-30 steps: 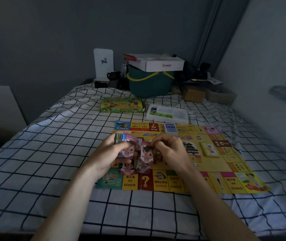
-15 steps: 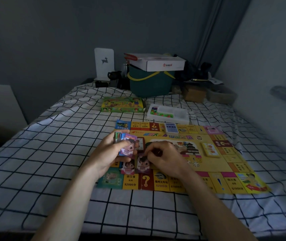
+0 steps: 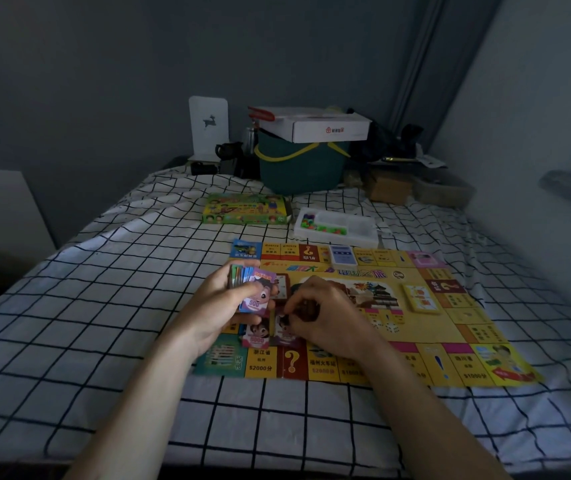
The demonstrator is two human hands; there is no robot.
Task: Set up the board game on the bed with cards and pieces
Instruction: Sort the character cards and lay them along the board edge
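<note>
The left hand grips a fanned stack of cards, fingers curled behind it and the thumb pressed across the face of the front card, which shows a cartoon figure and the number 500. The hand is held palm inward just above the near-left part of the game board, with its forearm running back toward the lower left.

The right hand is knuckles up beside it, fingers bent down, and its fingertips pinch the top edge of a purple card that lies on the board. A pink card marked 5000 lies touching that card's left side, right under the left hand. The right forearm crosses the board's near edge and comes back toward the lower right.

The board lies flat on the checked bedsheet. On it, right of the right hand, sits a yellow card deck; a blue card deck rests at the board's far edge. Small dice lie near the middle of the board, just right of the right wrist.

Beyond the far edge of the board sit a green-and-yellow game box and a white tray holding small coloured pieces. Farther back stands a green basket with a white carton on top.
</note>
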